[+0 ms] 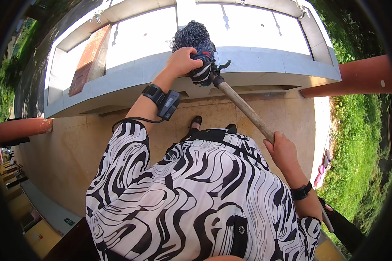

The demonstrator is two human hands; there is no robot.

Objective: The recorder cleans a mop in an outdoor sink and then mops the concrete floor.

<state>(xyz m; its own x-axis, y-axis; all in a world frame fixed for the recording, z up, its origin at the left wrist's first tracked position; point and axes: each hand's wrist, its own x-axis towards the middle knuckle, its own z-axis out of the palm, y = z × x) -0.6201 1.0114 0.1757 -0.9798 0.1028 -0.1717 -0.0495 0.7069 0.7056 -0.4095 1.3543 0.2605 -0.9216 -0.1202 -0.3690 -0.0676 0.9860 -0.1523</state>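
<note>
A mop with a dark grey string head point(193, 36) and a wooden handle point(245, 106) runs diagonally before me. My left hand point(184, 62) grips the bundled cloth strips where the mop head meets the handle, over the near edge of a tiled basin point(258, 62). Red and striped cloth shows beside its fingers. My right hand point(283, 150) is closed around the wooden handle lower down, near my body. The handle's far end comes out behind my right forearm. A dark strip of cloth sticks out at the handle's collar.
Metal taps point(97, 16) stand at the basin's far side, and a reddish-brown board point(89, 60) leans inside it at left. Red columns point(349, 76) flank the basin. Pink footwear point(319, 174) lies by the grass at right. Another person's dark-clad leg point(343, 226) is at lower right.
</note>
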